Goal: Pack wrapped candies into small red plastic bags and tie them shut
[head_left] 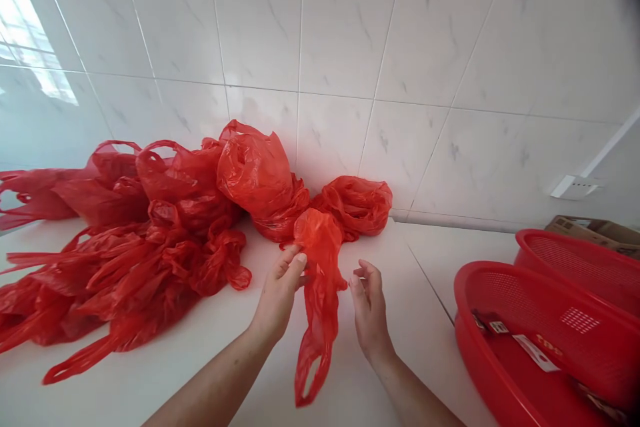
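Your bag (323,280) is mid-view, over the white table (415,360), right between your two hands. Red, thin plastic, drawn out long and narrow: crumpled top end toward the wall (340,27), handle loop toward you. Can't tell if it lies flat on the table or is lifted a bit.

Left hand (280,290): at the bag's left edge, upper half, thumb and fingers bent in against the plastic. Contact looks likely; can't tell if the pinch is actually closed.

Right hand (370,310): off the bag's right side, fingers loosely curled, nothing in them. Fingertips sit just beside a small bit of plastic sticking out of the bag's edge; there's a narrow gap.

Behind the bag, against the wall: a puffed wad (255,170) to the left, a ring-shaped bundle (357,203) to the right. Both red plastic. Bag's top end overlaps the bundle in view.

To your left: big pile (125,280) of red bags, loops poking out toward you and toward the wall.

To your right: front basket (465,333), red, with small packets (535,352) inside, print too blurred to read. Rear basket (530,240) just behind it, cardboard box (595,232) past that. Socket (575,187) on the wall above the box.
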